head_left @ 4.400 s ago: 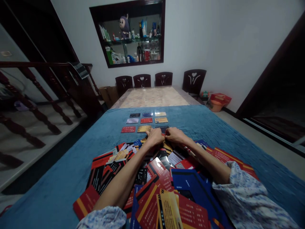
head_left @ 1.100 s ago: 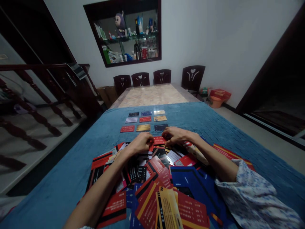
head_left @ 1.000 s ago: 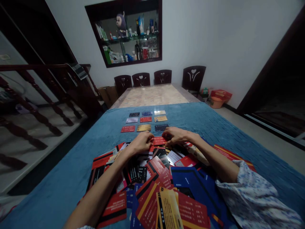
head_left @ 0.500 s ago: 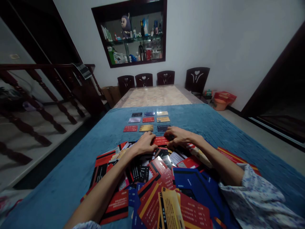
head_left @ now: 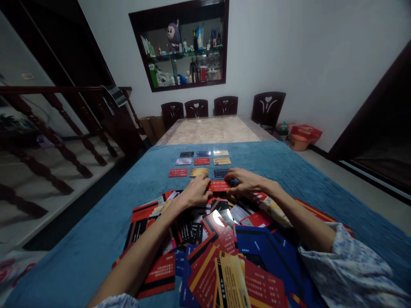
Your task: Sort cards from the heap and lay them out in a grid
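Note:
Between my two hands is a red card (head_left: pixel 218 186), printed with white characters. My left hand (head_left: pixel 197 191) grips its left end, and my right hand (head_left: pixel 241 182) has thumb and fingers at its right end. Just beyond lie three rows of cards, among them a dark blue card (head_left: pixel 221 173), a gold card (head_left: pixel 199 172) and a red card (head_left: pixel 178 173) in the nearest row. Under my forearms spreads a loose heap of overlapping cards, with a large blue card (head_left: pixel 257 241) and a yellow card (head_left: pixel 231 282) on the near side.
A blue cloth (head_left: pixel 128 184) covers the near part of the table, with bare marble top (head_left: pixel 212 130) beyond. Dark chairs (head_left: pixel 268 107) line the far end. A wooden railing (head_left: pixel 58 179) runs at the left, and an orange bucket (head_left: pixel 300 141) stands on the floor at right.
The view has shifted slightly, so everything sits a little further right. The red card between my hands shows a little more clearly and lies flatter; both hands stay at its ends.

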`<action>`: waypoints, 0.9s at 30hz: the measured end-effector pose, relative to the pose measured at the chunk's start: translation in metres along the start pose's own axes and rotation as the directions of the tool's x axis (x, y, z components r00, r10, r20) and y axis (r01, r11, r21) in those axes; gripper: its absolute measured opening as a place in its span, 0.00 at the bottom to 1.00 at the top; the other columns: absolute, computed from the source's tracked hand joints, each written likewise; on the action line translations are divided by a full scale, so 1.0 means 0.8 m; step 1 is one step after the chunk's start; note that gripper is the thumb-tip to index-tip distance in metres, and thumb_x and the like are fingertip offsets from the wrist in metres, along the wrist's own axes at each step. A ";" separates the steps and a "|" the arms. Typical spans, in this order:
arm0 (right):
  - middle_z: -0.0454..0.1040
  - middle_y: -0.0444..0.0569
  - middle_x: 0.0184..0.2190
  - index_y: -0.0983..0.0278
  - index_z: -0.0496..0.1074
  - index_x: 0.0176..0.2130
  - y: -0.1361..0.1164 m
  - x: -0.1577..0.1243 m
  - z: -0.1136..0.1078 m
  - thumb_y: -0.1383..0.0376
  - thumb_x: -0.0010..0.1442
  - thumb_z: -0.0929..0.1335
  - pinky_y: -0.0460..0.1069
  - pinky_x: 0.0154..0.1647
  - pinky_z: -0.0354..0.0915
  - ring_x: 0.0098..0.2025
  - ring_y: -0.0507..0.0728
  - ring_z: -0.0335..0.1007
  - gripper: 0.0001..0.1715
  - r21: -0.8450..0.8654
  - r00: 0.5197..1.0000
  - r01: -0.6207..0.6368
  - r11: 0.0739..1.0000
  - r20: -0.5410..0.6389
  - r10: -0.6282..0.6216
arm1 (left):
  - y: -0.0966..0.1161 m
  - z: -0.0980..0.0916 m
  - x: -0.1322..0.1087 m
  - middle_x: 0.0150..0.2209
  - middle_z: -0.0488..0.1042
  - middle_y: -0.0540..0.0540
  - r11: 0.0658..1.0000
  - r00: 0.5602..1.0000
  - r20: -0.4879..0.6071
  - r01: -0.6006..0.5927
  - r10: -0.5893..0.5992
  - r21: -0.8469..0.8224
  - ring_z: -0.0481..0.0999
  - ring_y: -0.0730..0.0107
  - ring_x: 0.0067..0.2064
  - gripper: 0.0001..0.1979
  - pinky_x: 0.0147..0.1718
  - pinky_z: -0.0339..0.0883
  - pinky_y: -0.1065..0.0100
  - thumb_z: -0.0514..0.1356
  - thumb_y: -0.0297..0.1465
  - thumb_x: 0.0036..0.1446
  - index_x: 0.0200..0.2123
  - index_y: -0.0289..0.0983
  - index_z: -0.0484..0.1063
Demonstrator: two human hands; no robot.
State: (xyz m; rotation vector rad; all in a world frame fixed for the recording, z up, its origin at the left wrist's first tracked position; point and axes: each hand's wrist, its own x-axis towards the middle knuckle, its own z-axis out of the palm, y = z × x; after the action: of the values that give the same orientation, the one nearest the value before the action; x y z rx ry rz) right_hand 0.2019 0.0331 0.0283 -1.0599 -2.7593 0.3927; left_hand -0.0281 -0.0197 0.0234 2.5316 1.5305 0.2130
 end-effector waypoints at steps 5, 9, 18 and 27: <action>0.72 0.53 0.41 0.66 0.76 0.45 0.001 -0.001 -0.007 0.53 0.55 0.71 0.52 0.45 0.64 0.43 0.60 0.68 0.23 0.036 0.998 0.048 0.998 -0.030 -0.047 | 0.003 -0.014 -0.001 0.51 0.67 0.39 0.999 1.000 -0.016 0.012 -0.013 -0.031 0.68 0.55 0.54 0.16 0.55 0.65 0.59 0.59 0.31 0.55 0.48 0.36 0.69; 0.71 0.54 0.41 0.66 0.76 0.45 0.000 0.000 -0.011 0.53 0.54 0.72 0.53 0.46 0.64 0.44 0.61 0.68 0.24 0.021 0.996 0.072 0.997 -0.058 -0.070 | 0.005 -0.033 0.002 0.49 0.69 0.40 0.999 0.999 0.045 0.008 -0.006 -0.033 0.70 0.56 0.53 0.15 0.53 0.66 0.61 0.62 0.33 0.54 0.45 0.36 0.71; 0.72 0.54 0.43 0.63 0.75 0.45 -0.005 0.014 -0.017 0.52 0.56 0.71 0.53 0.46 0.64 0.47 0.62 0.68 0.22 -0.074 0.996 0.032 0.997 -0.080 -0.038 | -0.007 -0.053 0.017 0.50 0.69 0.40 0.998 0.999 0.044 -0.019 0.016 0.062 0.71 0.55 0.52 0.18 0.51 0.66 0.62 0.62 0.34 0.53 0.47 0.35 0.72; 0.72 0.57 0.45 0.64 0.75 0.42 -0.015 0.061 -0.031 0.56 0.56 0.71 0.51 0.46 0.63 0.50 0.63 0.67 0.17 -0.227 0.998 -0.028 0.974 -0.060 0.014 | -0.036 -0.066 0.044 0.50 0.70 0.38 0.968 0.998 0.036 0.040 -0.050 0.249 0.70 0.51 0.53 0.16 0.51 0.66 0.58 0.60 0.31 0.53 0.46 0.35 0.73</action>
State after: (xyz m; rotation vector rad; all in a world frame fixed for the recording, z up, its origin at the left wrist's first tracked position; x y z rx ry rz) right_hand 0.1646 0.0623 0.0580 -1.1306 -2.7924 0.0462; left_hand -0.0483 0.0286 0.0692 2.6633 1.6918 -0.0414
